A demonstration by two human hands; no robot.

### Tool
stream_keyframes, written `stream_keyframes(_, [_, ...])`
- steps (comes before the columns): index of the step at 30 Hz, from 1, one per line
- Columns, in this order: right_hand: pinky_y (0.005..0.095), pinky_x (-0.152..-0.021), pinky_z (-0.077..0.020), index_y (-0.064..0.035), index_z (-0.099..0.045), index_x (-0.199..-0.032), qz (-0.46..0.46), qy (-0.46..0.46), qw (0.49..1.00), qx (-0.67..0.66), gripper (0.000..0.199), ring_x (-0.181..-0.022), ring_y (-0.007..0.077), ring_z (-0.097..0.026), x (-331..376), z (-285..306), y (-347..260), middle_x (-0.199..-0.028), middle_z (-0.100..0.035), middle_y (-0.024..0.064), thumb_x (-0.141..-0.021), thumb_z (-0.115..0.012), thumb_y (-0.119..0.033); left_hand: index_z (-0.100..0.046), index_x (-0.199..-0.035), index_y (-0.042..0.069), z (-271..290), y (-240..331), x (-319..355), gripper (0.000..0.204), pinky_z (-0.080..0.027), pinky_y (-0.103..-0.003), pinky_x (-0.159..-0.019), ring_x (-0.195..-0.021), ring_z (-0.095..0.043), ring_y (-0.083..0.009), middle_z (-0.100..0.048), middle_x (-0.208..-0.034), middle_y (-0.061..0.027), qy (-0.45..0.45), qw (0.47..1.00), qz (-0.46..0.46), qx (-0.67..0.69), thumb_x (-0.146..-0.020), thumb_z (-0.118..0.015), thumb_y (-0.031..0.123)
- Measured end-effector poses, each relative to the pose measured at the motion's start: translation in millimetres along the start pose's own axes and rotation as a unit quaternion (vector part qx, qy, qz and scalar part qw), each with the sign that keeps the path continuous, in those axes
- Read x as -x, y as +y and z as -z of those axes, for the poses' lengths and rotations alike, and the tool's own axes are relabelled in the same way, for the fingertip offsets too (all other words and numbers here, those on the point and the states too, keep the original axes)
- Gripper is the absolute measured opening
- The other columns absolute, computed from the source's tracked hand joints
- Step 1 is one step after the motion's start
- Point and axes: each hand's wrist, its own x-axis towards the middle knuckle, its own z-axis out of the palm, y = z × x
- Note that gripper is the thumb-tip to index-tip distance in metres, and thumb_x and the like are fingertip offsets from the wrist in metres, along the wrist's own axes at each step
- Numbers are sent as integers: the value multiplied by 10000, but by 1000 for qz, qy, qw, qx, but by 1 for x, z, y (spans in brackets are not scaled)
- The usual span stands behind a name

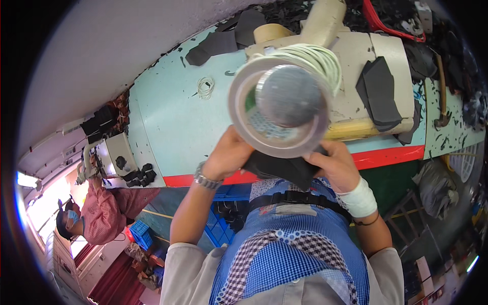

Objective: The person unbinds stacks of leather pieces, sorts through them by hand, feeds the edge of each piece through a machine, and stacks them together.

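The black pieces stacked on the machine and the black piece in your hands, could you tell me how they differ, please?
The black pieces on the machine lie untouched in a stack, fully in view. The black piece is gripped by the left hand and right hand, partly hidden behind the tape roll. Both look dark, flat and thin.

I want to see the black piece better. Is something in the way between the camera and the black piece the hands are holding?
Yes. A big roll of tape on the machine sits in front and covers the top of the black piece. The left hand and right hand grip the piece at its two sides, with nothing between them and it.
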Motion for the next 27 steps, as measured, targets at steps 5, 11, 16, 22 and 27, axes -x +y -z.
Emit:
stream_keyframes(5, [246,-712,-522,86,-669,-1013,120,83,987,63,225,-793,119,-646,19,2,-18,-911,-701,92,-841,-670,-60,-613,-1136,-59,-11,-5,-9,267,-505,-303,-863,-976,-653,-197,-689,-1086,-140,6,948,-164,-273,-915,-590,89])
stream_keyframes(11, [246,-733,-513,83,-660,-1041,129,124,980,89,242,-800,102,-627,13,-1,-7,-924,-702,88,-828,-675,-29,-632,-1087,-44,-5,17,7,254,-540,-254,-591,-690,-677,-185,-698,-883,-150,-21,997,17,68,-958,-546,156])
stream_keyframes(16, [245,-741,-512,78,-656,-1037,181,167,961,128,235,-816,107,-631,26,-2,-18,-932,-701,88,-830,-676,-31,-622,-1072,-64,-11,20,-1,298,-444,-223,-334,-475,-618,-152,-689,-856,-149,-59,981,37,-180,-984,-513,199])
stream_keyframes(22, [250,-746,-513,71,-648,-1043,167,161,965,119,234,-822,106,-630,20,-6,-14,-946,-697,89,-828,-683,-13,-582,-1126,-121,-6,31,15,312,-613,-285,-538,-791,-691,-216,-667,-1033,-180,-30,988,66,136,-984,-492,142])
stream_keyframes(27, [251,-753,-509,70,-649,-1047,189,185,957,117,240,-830,107,-629,31,-4,-18,-946,-697,87,-829,-685,-23,-528,-1212,-129,-8,21,7,329,-640,-348,-612,-977,-670,-276,-601,-1207,-212,-128,985,-20,115,-978,-477,97])
